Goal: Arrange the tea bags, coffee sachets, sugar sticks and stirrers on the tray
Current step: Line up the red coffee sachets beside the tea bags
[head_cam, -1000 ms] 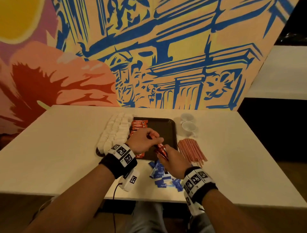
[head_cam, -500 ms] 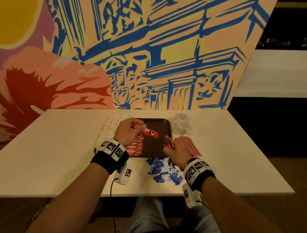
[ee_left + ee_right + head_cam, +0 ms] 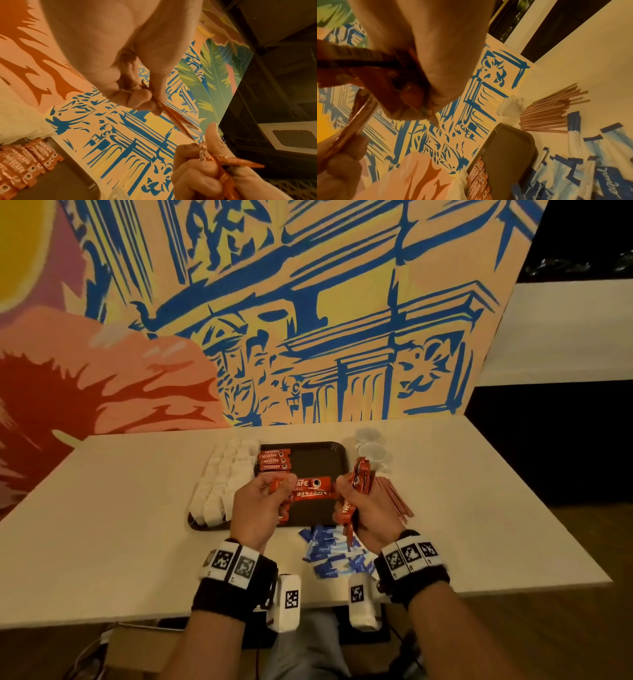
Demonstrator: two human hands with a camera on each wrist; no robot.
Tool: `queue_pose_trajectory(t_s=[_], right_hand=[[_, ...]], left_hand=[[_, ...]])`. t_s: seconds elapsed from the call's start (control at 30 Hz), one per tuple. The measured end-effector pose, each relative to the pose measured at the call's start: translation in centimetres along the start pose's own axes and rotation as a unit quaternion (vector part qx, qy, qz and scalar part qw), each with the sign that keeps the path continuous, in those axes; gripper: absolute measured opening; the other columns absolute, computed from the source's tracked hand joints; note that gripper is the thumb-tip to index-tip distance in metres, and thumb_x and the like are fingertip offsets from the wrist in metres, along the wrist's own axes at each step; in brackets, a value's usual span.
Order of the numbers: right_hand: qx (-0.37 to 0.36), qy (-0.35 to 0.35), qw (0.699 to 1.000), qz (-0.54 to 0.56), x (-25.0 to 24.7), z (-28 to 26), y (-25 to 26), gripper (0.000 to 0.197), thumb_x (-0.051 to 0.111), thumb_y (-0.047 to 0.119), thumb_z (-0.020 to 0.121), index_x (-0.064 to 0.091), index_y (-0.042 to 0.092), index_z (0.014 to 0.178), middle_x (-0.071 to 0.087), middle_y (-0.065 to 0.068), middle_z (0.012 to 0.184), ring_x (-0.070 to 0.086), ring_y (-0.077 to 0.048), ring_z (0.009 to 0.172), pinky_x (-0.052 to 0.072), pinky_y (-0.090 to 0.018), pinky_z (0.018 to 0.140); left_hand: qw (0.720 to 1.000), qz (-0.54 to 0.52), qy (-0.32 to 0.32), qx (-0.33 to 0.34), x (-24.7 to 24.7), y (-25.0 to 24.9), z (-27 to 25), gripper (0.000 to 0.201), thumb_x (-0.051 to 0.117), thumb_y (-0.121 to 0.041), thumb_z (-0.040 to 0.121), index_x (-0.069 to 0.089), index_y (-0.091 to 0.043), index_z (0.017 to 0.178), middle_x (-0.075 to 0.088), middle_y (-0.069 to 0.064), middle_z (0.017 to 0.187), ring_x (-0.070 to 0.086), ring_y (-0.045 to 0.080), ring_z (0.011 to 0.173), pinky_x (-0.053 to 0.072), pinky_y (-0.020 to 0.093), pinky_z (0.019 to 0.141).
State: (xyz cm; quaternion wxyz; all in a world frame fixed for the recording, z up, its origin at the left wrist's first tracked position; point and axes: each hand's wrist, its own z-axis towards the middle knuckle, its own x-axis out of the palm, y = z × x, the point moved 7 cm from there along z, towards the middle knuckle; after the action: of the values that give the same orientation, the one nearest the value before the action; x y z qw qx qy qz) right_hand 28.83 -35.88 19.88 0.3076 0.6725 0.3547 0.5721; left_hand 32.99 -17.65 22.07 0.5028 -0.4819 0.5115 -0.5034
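Note:
A dark tray lies on the table, with white tea bags along its left side and a row of red coffee sachets beside them. Above its near half, my left hand pinches the ends of two red sachets. In the left wrist view they show edge-on as a thin red strip. My right hand grips a bunch of red sachets upright. Blue sugar sticks lie loose in front of the tray, and brown stirrers lie to its right.
Two clear plastic cups stand at the tray's far right corner. A painted wall panel rises directly behind the table. The right half of the tray is bare, and the white tabletop stretches away to the left.
My left hand has come back from the sachet row at the tray's far end and now pinches sachets beside the right hand's bunch. The right hand has moved left off the stirrers.

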Motion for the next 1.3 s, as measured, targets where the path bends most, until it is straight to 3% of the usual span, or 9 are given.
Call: queue_pose_trajectory(t_s=[0.1, 0.17, 0.43, 0.67, 0.83, 0.93, 1.07, 1.2, 1.3], right_hand=[[0.020, 0.014, 1.000, -0.003, 1.0, -1.5, 0.0, 0.028, 0.064, 0.012, 0.094, 0.057, 0.003, 0.119, 0.066, 0.005, 0.061, 0.062, -0.004, 0.050, 0.049, -0.018, 0.046], [-0.002, 0.000, 1.000, -0.024, 0.8, -2.3, 0.3, 0.033, 0.062, 0.005, 0.096, 0.055, -0.003, 0.128, 0.069, 0.003, 0.063, 0.065, -0.005, 0.050, 0.050, -0.017, 0.045], [-0.052, -0.096, 0.994, -0.009, -2.1, -3.8, 1.0, 0.023, 0.074, 0.007, 0.088, 0.066, 0.009, 0.109, 0.075, -0.007, 0.084, 0.072, -0.013, 0.066, 0.055, -0.023, 0.056], [-0.107, -0.173, 0.979, 0.024, -4.2, -4.3, 1.2, 0.037, 0.076, 0.016, 0.087, 0.066, -0.004, 0.117, 0.070, -0.002, 0.077, 0.066, -0.008, 0.062, 0.052, -0.021, 0.054], [-0.095, -0.126, 0.987, -0.025, -3.3, -4.5, 1.1, 0.023, 0.074, 0.017, 0.089, 0.070, 0.009, 0.110, 0.073, 0.001, 0.079, 0.068, -0.008, 0.066, 0.052, -0.024, 0.060], [-0.099, -0.151, 0.984, -0.005, -3.6, -4.7, 1.5, 0.026, 0.074, 0.011, 0.089, 0.065, 0.000, 0.112, 0.069, 0.003, 0.069, 0.066, -0.007, 0.057, 0.051, -0.021, 0.051], [-0.108, -0.193, 0.975, 0.003, -4.9, -5.0, 1.9, 0.039, 0.076, 0.011, 0.087, 0.063, -0.007, 0.120, 0.070, -0.003, 0.078, 0.064, -0.007, 0.057, 0.048, -0.019, 0.048], [-0.088, -0.167, 0.978, -0.093, -5.5, -5.0, 1.9, 0.039, 0.078, 0.016, 0.086, 0.067, 0.002, 0.121, 0.076, -0.014, 0.104, 0.076, -0.026, 0.091, 0.061, -0.036, 0.076], [-0.079, -0.137, 0.974, -0.163, -5.1, -5.2, 1.8, 0.032, 0.078, 0.020, 0.087, 0.069, 0.005, 0.114, 0.077, -0.013, 0.101, 0.075, -0.029, 0.095, 0.058, -0.041, 0.083]], left_hand=[[1.000, -0.018, -0.016, -0.001, 0.3, 0.2, -0.4, 0.014, 0.076, -0.033, 0.086, 0.075, -0.023, 0.096, 0.077, 0.000, 0.092, 0.072, 0.031, 0.091, 0.059, 0.048, 0.078], [1.000, -0.019, -0.008, -0.002, 1.0, 0.1, -0.8, 0.011, 0.075, -0.031, 0.087, 0.076, -0.023, 0.095, 0.076, 0.001, 0.094, 0.071, 0.032, 0.092, 0.058, 0.051, 0.080], [0.999, -0.011, 0.048, -0.010, 3.4, 0.5, -2.0, 0.008, 0.073, -0.025, 0.089, 0.073, -0.021, 0.096, 0.077, -0.001, 0.089, 0.073, 0.011, 0.079, 0.054, 0.021, 0.057], [0.987, 0.037, 0.155, 0.016, 6.7, -0.4, -3.4, 0.015, 0.072, -0.021, 0.090, 0.071, -0.020, 0.105, 0.075, 0.001, 0.095, 0.073, 0.017, 0.076, 0.057, 0.023, 0.065], [0.993, -0.019, 0.115, 0.012, 7.3, -1.3, -3.5, 0.014, 0.072, -0.016, 0.090, 0.071, -0.016, 0.104, 0.077, 0.002, 0.093, 0.073, 0.019, 0.076, 0.059, 0.027, 0.069], [0.989, -0.012, 0.149, 0.013, 7.7, -1.6, -3.8, 0.015, 0.072, -0.014, 0.090, 0.070, -0.014, 0.105, 0.077, 0.003, 0.093, 0.075, 0.019, 0.080, 0.059, 0.025, 0.068], [0.991, 0.010, 0.131, 0.009, 7.1, -0.9, -3.5, 0.014, 0.069, -0.013, 0.092, 0.067, -0.010, 0.106, 0.077, 0.007, 0.088, 0.072, 0.018, 0.073, 0.059, 0.027, 0.067], [0.997, 0.003, 0.080, -0.003, 5.6, -0.1, -2.9, 0.028, 0.059, -0.009, 0.099, 0.049, -0.019, 0.123, 0.074, 0.010, 0.088, 0.062, 0.017, 0.060, 0.054, 0.028, 0.055], [0.992, 0.048, 0.111, 0.027, 5.9, -0.4, -2.9, 0.027, 0.053, -0.010, 0.101, 0.057, -0.027, 0.121, 0.069, 0.010, 0.089, 0.058, 0.014, 0.057, 0.049, 0.027, 0.051]])
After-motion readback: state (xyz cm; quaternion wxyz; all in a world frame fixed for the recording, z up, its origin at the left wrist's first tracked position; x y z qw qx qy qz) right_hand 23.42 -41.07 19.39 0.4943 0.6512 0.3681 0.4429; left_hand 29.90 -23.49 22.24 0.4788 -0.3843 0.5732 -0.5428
